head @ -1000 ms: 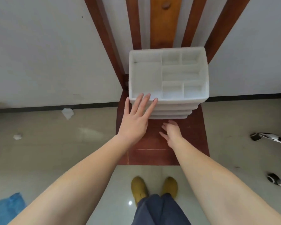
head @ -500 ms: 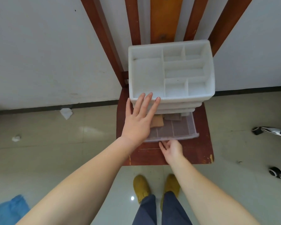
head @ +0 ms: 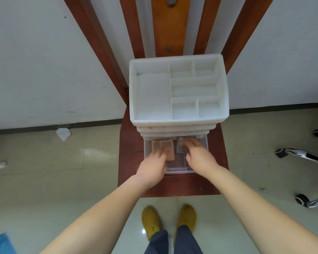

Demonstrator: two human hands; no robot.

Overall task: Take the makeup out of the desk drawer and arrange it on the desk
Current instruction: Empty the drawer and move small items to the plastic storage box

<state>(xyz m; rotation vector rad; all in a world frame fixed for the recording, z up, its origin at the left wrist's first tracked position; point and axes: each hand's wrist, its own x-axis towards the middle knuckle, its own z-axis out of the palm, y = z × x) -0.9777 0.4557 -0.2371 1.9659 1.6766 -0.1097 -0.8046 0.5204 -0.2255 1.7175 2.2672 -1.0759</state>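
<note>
Two hands reached into clear drawer (head: 175, 169), pulled out at 6 o'clock of white organizer (head: 178, 88). Left hand (head: 152, 167) over tan palette (head: 162, 146); right hand (head: 198, 156) over darker palette (head: 181, 147). Grip blurred on both, cannot tell. All on red bench (head: 128, 143).

At the centre of the frame we see a reddish-brown wooden tabletop (head: 182, 186); a white plastic drawer organizer (head: 178, 123) stands directly on it, its clear bottom drawer (head: 176, 170) pulled out over the wood.
</note>
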